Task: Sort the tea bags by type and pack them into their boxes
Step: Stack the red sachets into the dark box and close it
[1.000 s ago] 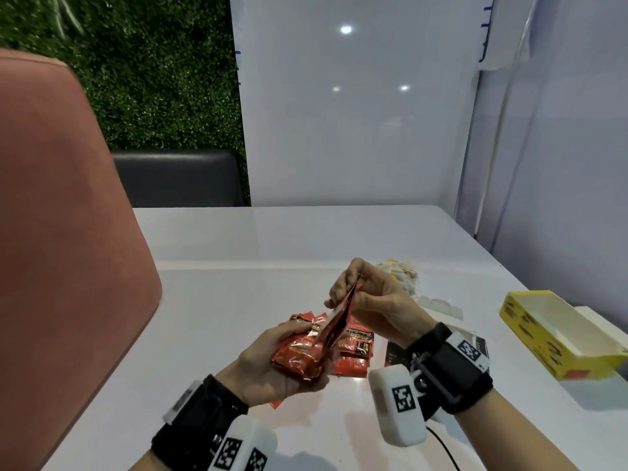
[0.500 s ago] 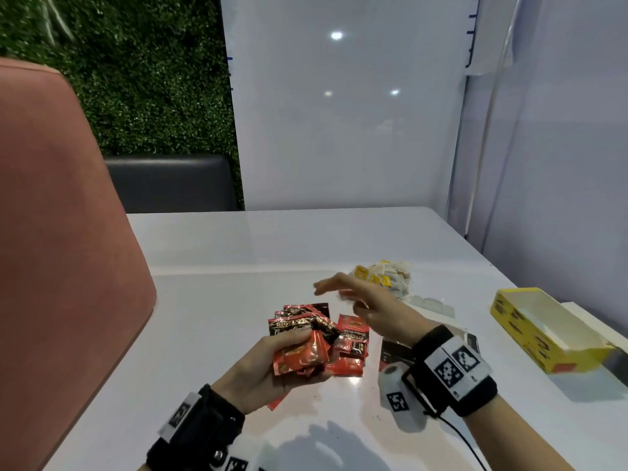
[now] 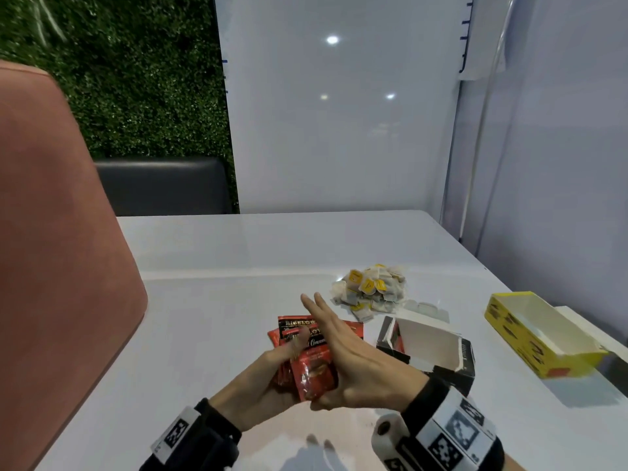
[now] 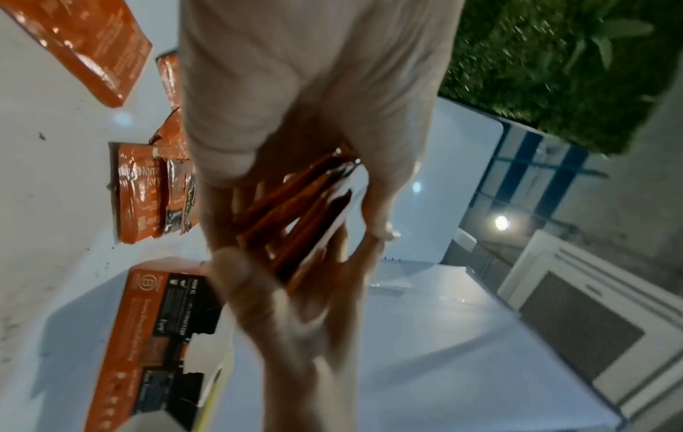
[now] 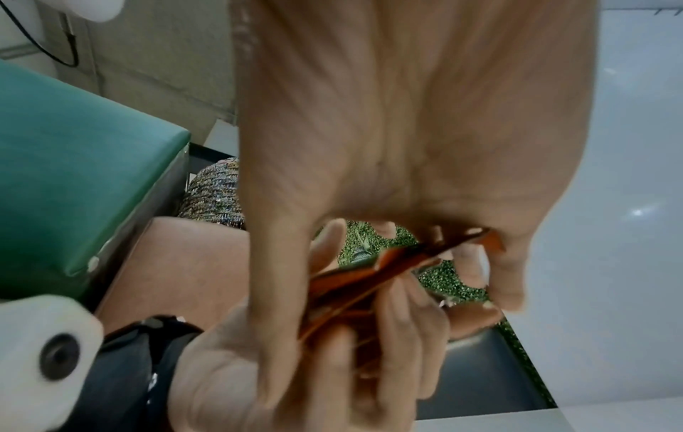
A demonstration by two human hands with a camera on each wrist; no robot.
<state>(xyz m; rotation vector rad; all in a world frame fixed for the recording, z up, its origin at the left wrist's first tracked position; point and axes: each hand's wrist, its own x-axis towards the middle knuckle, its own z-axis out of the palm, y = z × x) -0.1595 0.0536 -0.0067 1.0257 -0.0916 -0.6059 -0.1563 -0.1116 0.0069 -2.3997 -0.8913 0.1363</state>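
My left hand grips a stack of red foil tea bags upright just above the table; the left wrist view shows the stack edge-on between thumb and fingers. My right hand lies flat against the stack's right side, fingers straight and pointing away from me. In the right wrist view the stack sits between both palms. More red tea bags lie on the table under the hands. The black-and-red box stands open just to the right. A pile of yellow-tagged tea bags lies behind it.
An open yellow box sits at the right edge of the white table. A pink chair back rises at the left. A white wall panel stands beyond the table's far edge.
My right hand let go of the red tea bag it was slipping into the stack, opened, and now presses flat against the stack. The left hand has turned the stack upright.
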